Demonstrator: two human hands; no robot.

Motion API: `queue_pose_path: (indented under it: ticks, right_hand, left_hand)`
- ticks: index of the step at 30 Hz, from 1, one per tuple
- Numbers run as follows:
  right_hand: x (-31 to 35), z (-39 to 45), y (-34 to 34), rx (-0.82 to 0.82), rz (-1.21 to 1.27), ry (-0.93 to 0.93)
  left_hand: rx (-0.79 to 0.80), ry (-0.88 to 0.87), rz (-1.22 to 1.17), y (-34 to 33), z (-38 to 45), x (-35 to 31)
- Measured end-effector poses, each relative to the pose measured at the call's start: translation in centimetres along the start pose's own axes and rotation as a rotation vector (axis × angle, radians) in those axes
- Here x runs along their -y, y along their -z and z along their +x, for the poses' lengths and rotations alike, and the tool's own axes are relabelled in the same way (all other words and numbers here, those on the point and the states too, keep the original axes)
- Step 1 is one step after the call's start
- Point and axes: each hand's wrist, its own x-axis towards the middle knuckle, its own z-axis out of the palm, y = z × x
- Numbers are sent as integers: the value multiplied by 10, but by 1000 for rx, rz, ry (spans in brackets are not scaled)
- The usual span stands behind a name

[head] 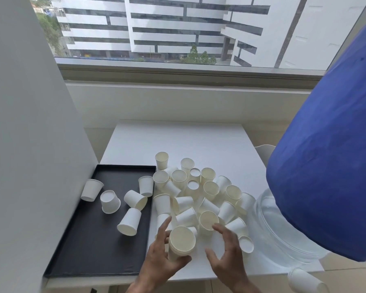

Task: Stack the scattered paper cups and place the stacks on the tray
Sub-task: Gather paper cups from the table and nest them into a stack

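Left of the hands, loose cups lie on the tray [87,240]. The left hand [163,256] grips a nested stack [181,243] by its walls; light, crushable. The right hand [228,250] hovers released beside the cup pile [199,191].
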Motion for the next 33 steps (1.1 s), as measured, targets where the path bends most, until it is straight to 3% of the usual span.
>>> queue_pose_path:
  ticks: [2, 6, 9, 14, 18, 23, 26, 29, 33]
  right_hand:
    - [-18, 6, 5, -5, -336, -47]
    - [-47, 10, 23, 213, -869, -261]
    - [-64, 8, 29, 282, -1043, -284]
    - [-78, 6, 29, 334, -1100, -267]
    - [-68, 7, 31, 291, -799, -279]
    - [-36, 10, 30, 108, 191, -312]
    - [-13, 11, 22, 37, 602, -348]
    - [10, 13, 10, 60, 783, -351]
    - [29, 6, -6, 165, 785, -308]
  left_hand:
    - [6, 1, 15, 0, -1, 2]
    - [38, 4, 48, -1, -2, 7]
    - [42, 9, 55, -3, -3, 10]
    - [50, -5, 72, -3, -3, 11]
    - [57, 1, 98, -2, -4, 12]
    - [53, 33, 97, -4, -7, 14]
    - [55, 45, 92, -7, -10, 14]
    - [69, 46, 86, -11, -12, 10]
    - [60, 47, 40, -18, -11, 1]
